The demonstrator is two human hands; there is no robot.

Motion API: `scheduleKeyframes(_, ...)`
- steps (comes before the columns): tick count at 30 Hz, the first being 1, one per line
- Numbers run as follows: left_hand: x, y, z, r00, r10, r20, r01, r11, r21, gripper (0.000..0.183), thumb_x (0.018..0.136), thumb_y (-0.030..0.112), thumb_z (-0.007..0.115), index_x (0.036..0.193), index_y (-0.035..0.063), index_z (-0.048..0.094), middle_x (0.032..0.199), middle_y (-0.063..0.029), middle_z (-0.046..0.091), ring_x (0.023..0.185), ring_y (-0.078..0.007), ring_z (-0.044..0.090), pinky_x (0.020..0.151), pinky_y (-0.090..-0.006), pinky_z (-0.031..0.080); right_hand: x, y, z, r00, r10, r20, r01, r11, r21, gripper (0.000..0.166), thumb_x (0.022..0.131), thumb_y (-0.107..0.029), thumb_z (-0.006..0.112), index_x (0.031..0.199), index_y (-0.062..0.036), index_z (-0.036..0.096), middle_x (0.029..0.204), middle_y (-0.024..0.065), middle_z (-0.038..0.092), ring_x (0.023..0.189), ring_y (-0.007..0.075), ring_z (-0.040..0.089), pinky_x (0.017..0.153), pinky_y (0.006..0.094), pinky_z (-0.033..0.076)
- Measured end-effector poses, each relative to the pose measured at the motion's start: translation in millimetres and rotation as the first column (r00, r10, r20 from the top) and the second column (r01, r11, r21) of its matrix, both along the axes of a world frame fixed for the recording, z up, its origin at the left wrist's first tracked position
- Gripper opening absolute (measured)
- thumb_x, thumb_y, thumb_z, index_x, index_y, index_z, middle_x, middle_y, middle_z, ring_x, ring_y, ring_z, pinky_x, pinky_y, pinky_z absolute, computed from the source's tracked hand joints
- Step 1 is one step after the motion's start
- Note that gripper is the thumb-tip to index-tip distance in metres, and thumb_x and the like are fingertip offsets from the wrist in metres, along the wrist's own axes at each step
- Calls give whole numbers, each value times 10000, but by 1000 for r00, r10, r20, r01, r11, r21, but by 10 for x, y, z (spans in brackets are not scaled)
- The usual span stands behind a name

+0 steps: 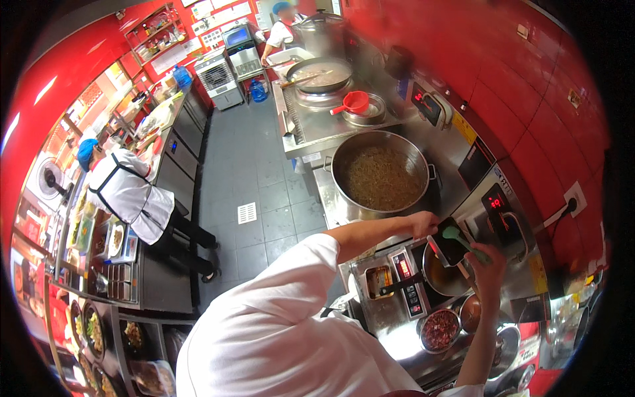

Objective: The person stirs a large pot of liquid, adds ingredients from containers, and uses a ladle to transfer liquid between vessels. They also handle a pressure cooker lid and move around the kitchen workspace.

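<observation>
My left hand [424,224] grips the edge of a dark rectangular container [452,255], tilted above a round steel pan [441,280] with brownish liquid. My right hand [486,258] holds a green spatula [466,240], its head over the container. A wooden handle [469,278] shows beneath my right hand; whether I hold it too I cannot tell. The pan's black handle [404,284] reaches across an induction cooker's lit control panel [408,283]. Below the pan stand a bowl of red chopped food [440,330] and a brown-red bowl [472,313].
A big steel pot [379,171] of brown broth stands above my left arm. Beyond are a red strainer [354,102] and a wide pan [320,74]. One co-worker [131,191] stands at the left counter, another [283,32] at the back. Grey floor tiles [243,164] lie between counters.
</observation>
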State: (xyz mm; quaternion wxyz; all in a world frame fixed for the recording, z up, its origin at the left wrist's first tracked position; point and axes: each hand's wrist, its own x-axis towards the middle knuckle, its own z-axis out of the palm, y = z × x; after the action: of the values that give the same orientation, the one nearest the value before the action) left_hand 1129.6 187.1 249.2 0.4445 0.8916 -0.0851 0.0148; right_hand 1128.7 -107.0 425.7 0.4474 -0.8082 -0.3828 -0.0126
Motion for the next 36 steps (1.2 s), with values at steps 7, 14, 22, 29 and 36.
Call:
scheduleKeyframes(7, -40, -63, 230, 996, -43, -81, 42, 999, -24, 254, 888, 202, 575, 833, -41, 626, 757, -261, 620, 746, -412, 654, 695, -490, 498, 3, -75, -30, 998, -36, 56, 37, 999, -7, 241, 765, -51, 852, 983, -15, 758, 933, 130, 727, 874, 286, 701, 780, 389, 530)
scheduleKeyframes(14, 15, -55, 140, 993, -71, 91, 65, 995, 72, 258, 867, 215, 594, 827, -38, 628, 788, -277, 617, 769, -450, 628, 691, -492, 483, 23, -29, 14, 998, -1, 59, 0, 1000, 9, 241, 781, -49, 851, 997, -13, 750, 942, 132, 731, 866, 264, 706, 767, 367, 535)
scheduleKeyframes(22, -27, -136, 232, 997, -46, 68, 41, 996, 76, 258, 852, 210, 590, 836, -45, 627, 777, -264, 641, 759, -457, 641, 689, -485, 497, 160, -58, -44, 999, 5, -32, -6, 1000, -24, 227, 801, -77, 851, 998, -18, 751, 953, 122, 736, 873, 275, 708, 775, 374, 540)
scheduleKeyframes(29, 13, -157, 71, 999, -20, 34, 18, 996, 86, 253, 877, 228, 582, 876, -13, 660, 860, -247, 688, 842, -400, 687, 757, -485, 524, 173, -83, -116, 995, 56, 88, -56, 998, -1, 236, 805, -24, 837, 1026, -31, 754, 894, 77, 717, 750, 169, 706, 672, 300, 564)
scheduleKeyframes(36, 180, 78, -285, 995, -97, -7, 97, 987, 128, 351, 840, 225, 643, 1157, 110, 739, 1102, -158, 726, 1031, -359, 684, 899, -474, 552, 423, -200, -407, 929, 36, -367, -15, 998, 59, 238, 835, -80, 836, 1062, -44, 775, 1038, 48, 769, 986, 125, 698, 854, 313, 582)
